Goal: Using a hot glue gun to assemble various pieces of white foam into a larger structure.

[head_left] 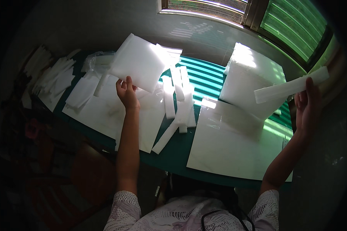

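Observation:
My left hand [128, 94] is closed on the near edge of a white square foam sheet [137, 63], thumb on top. The sheet is raised and tilted above other white pieces on the table. Off to the right, my right hand [307, 109] grips a long white foam strip [275, 91] near its right end, above the table's right side. Just left of that strip stands a thick white foam block or stack [245, 82]. Between my hands, several loose white foam strips [169, 98] lie crossed over one another.
A flat white board [223, 144] rests on the green table [167, 161] in front of me. Folded white sheets [83, 91] and a heap of white pieces [59, 77] lie at the left. A reddish chair [90, 173] stands below left. Behind the table is a window [293, 29].

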`<state>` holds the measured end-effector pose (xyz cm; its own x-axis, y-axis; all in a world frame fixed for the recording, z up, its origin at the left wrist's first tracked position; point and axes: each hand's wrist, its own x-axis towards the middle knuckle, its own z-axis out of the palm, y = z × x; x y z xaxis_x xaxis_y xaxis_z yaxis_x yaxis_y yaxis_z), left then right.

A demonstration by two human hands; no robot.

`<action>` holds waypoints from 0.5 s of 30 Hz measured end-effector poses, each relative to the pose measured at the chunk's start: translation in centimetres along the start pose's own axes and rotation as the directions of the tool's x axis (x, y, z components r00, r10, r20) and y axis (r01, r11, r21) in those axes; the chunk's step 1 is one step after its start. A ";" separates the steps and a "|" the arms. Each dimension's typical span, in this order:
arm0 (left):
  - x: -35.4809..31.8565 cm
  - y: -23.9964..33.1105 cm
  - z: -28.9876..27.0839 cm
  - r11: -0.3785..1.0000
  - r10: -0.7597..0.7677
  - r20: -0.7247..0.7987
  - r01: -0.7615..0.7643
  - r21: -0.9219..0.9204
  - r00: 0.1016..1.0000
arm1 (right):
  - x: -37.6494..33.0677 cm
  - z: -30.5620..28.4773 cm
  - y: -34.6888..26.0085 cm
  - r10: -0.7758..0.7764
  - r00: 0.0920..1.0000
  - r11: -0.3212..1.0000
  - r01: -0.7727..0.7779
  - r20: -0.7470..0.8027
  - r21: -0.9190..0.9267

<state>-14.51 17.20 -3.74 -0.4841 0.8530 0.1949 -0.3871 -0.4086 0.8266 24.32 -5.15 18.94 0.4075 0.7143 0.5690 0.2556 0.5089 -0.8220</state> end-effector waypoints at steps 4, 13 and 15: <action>0.3 0.7 -1.2 0.999 0.017 0.018 -0.017 0.029 1.000 | -0.4 6.6 3.9 0.144 0.946 0.950 -0.050 0.291 -0.308; -0.3 0.5 -0.4 0.999 0.030 0.079 -0.031 0.010 0.996 | -2.2 16.5 18.2 0.569 0.498 0.802 -0.156 0.655 -0.577; -0.5 0.4 -0.1 0.998 0.024 0.127 -0.031 0.049 0.992 | -2.5 17.4 19.5 0.583 0.473 0.794 -0.162 0.661 -0.585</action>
<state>-14.57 16.58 -3.54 -0.3896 0.8772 0.2806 -0.3332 -0.4183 0.8450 13.09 11.35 1.94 -0.2374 0.9518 -0.1940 0.6504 0.0075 -0.7596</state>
